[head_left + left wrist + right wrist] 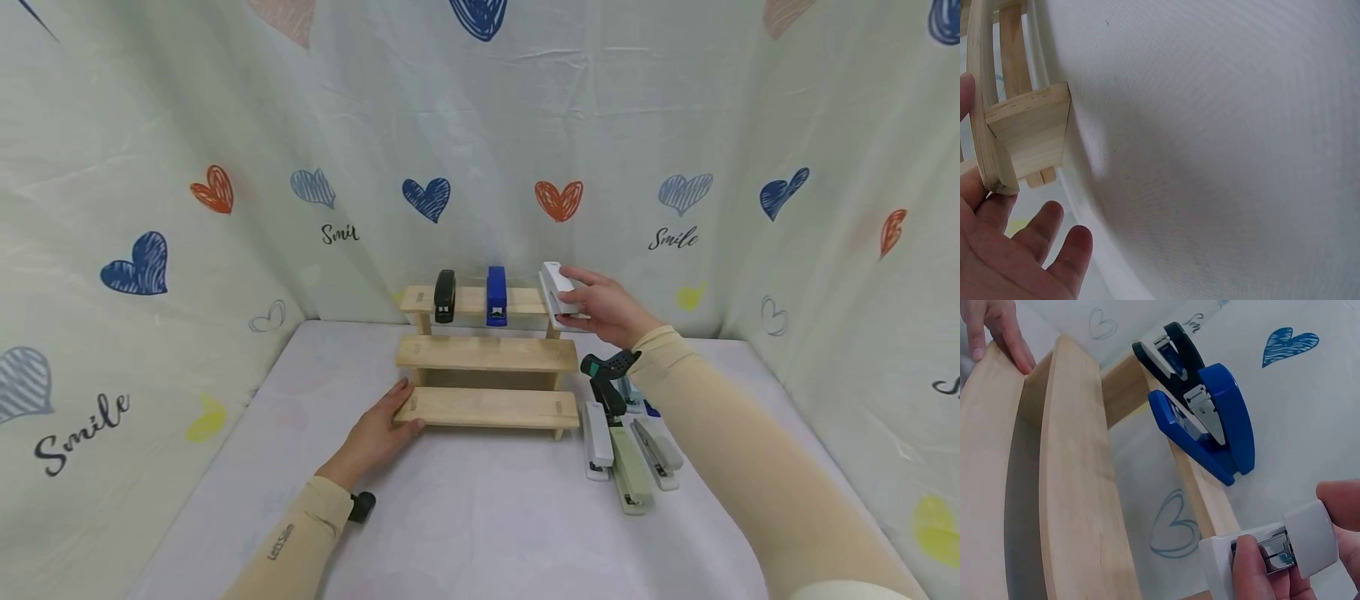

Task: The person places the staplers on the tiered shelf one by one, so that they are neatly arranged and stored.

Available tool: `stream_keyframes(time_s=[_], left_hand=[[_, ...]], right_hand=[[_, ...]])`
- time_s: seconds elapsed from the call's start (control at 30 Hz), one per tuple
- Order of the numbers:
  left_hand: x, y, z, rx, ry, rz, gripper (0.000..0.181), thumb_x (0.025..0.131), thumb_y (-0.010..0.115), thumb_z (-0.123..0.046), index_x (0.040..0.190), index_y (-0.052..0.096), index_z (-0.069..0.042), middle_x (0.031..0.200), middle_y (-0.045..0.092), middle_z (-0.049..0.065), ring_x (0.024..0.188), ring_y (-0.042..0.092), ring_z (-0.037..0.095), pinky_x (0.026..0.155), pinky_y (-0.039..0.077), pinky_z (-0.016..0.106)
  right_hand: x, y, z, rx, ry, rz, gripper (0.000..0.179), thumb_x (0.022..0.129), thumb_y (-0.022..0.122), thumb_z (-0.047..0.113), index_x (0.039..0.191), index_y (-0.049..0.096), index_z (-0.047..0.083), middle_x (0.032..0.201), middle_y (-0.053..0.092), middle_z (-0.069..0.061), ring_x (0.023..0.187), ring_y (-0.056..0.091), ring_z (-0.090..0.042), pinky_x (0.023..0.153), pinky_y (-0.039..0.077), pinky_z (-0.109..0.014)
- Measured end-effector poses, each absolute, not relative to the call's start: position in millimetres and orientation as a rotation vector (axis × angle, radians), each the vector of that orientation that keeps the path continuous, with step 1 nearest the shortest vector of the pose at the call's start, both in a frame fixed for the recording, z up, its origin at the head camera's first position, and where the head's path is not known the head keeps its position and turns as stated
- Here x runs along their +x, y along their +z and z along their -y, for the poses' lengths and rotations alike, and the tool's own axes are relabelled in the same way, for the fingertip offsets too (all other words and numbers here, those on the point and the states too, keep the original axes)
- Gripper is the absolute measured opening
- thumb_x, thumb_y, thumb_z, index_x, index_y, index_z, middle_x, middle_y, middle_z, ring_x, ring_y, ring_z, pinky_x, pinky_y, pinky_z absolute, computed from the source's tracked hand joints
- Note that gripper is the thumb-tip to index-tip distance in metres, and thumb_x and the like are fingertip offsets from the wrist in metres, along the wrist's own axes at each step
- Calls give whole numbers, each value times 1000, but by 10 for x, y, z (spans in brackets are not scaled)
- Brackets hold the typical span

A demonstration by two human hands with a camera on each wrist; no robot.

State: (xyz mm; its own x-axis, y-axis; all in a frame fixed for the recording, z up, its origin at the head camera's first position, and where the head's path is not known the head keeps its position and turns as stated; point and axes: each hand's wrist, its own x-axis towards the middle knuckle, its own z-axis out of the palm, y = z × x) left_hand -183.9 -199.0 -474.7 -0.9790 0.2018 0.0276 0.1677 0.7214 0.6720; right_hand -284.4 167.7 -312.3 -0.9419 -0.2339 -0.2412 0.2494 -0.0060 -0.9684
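A three-tier wooden rack (487, 354) stands on the table. My left hand (382, 432) holds the left end of its lowest board, thumb on one side and a finger against the end; the other fingers (1072, 250) stick out free. At the right end of the top board, my right hand (600, 304) grips a white stapler (553, 287) between thumb and fingers. In the right wrist view this white stapler (1313, 540) touches or nearly touches the board. A blue stapler (497, 296) and a black stapler (445, 296) stand on the top board to its left.
Right of the rack lie several staplers: a white one (597, 437), a pale green one (632, 471), a grey-white one (658, 450) and a black one (607, 398). My right forearm partly covers others there. A patterned curtain (495, 125) hangs behind the white-covered table (480, 517).
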Motion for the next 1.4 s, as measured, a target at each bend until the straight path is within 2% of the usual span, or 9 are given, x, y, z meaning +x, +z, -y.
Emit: stream_keyframes(time_s=[0.33,0.6,1.4], left_hand=[[-1840,-4737,1980,308,1108,-2869,74,97,68,-27,156,30,-3,163,22,12,146,23,36,115,25,54],[-1834,-4738,1980,308,1112,-2867,74,97,68,-27,156,30,-3,163,22,12,146,23,35,116,25,53],[-1822,-4711,1966,290,1120,-2868,74,96,68,-26,155,31,-1,162,23,13,146,23,35,116,25,52]], right_hand=[[-2905,-3111,-1510,115,-1961,-1982,64,103,53,8,160,27,22,157,23,-14,131,39,-37,104,45,-43],[-2911,-3069,-1445,171,-1923,-2043,62,103,55,9,158,30,18,153,32,-15,128,43,-36,102,47,-44],[-2888,-3091,-1364,103,-1805,-2256,60,101,62,17,154,36,13,144,42,-19,117,54,-35,91,55,-38]])
